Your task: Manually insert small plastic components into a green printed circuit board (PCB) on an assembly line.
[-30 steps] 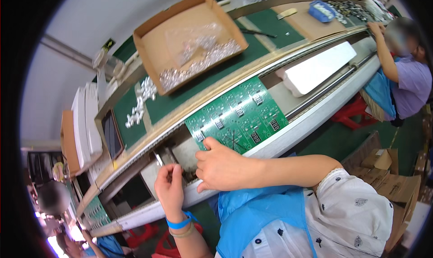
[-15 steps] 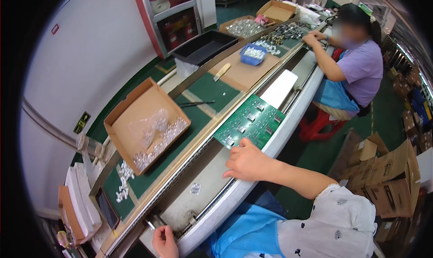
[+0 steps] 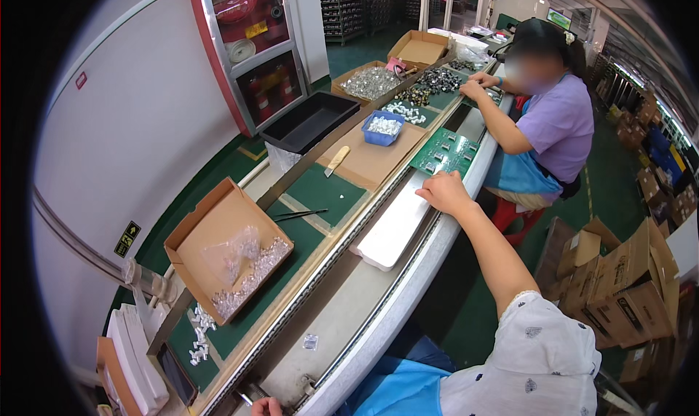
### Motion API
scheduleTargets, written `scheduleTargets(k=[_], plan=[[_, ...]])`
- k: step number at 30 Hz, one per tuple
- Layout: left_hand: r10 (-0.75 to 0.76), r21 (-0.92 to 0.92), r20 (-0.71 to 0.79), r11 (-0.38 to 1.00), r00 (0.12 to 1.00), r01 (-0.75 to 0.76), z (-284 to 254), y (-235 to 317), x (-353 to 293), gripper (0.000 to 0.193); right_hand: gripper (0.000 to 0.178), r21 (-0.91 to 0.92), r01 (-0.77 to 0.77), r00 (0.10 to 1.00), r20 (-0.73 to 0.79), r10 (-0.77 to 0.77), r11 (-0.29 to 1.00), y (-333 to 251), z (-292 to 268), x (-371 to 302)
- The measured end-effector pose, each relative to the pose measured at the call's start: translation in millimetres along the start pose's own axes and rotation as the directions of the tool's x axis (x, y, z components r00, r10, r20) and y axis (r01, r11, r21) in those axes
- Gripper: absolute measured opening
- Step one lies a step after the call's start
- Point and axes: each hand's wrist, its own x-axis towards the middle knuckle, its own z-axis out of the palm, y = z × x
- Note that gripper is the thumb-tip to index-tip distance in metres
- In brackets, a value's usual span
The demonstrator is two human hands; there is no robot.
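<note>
A green circuit board (image 3: 443,154) with several dark parts on it lies across the track ahead of me, close to the co-worker. Bent fingers of my right hand (image 3: 447,192) are closed at the board's near edge, with that arm stretched far forward. Between that hand and me, a long white panel (image 3: 393,234) lies in the track. Only part of my left hand (image 3: 267,407) shows at the bottom edge, beside a metal shaft (image 3: 247,398); most of its fingers are out of the picture. A small clear packet (image 3: 311,342) rests on the track bed.
Left of the track, a cardboard tray (image 3: 196,230) holds small clear parts. Tweezers (image 3: 300,214), a yellow-handled scraper (image 3: 337,160) and a blue bin (image 3: 374,136) of white parts lie farther along. A co-worker in purple (image 3: 557,121) sits at the right; cardboard boxes (image 3: 619,292) stand behind.
My right hand and the circuit board have moved forward along the track toward the co-worker, uncovering the white panel. The view has shifted, and my left hand is now mostly below the lower edge.
</note>
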Motion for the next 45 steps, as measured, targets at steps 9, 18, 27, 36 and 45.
scheduleTargets(k=[9, 18, 27, 36, 45], plan=[[0.044, -0.099, -0.107, 0.994, 0.993, -0.055, -17, -70, 6, 0.011, 0.028, 0.601, 0.462, 0.786, 0.065, -0.615, 0.653, -181, -19, -32], [0.197, -0.116, -0.434, 0.956, 0.879, -0.271, -68, -53, -15, 0.013, 0.01, 0.779, 0.585, 0.499, -0.125, -0.858, 0.226, -314, -68, -113], [0.122, 0.289, -0.881, 0.903, 0.457, 0.317, -244, -214, -48, 0.017, 0.02, 0.754, 0.556, 0.375, 0.147, -0.915, 0.349, -344, -70, -111], [-0.218, 0.545, -0.793, 0.163, 0.569, 0.823, -304, -278, -25, 0.022, 0.025, 0.708, 0.474, 0.439, 0.326, -0.838, 0.524, -361, -80, -117], [-0.242, 0.73, -0.657, 0.03, 0.714, 0.683, -277, -252, -20, 0.023, 0.027, 0.687, 0.446, 0.455, 0.378, -0.806, 0.574, -363, -84, -120]])
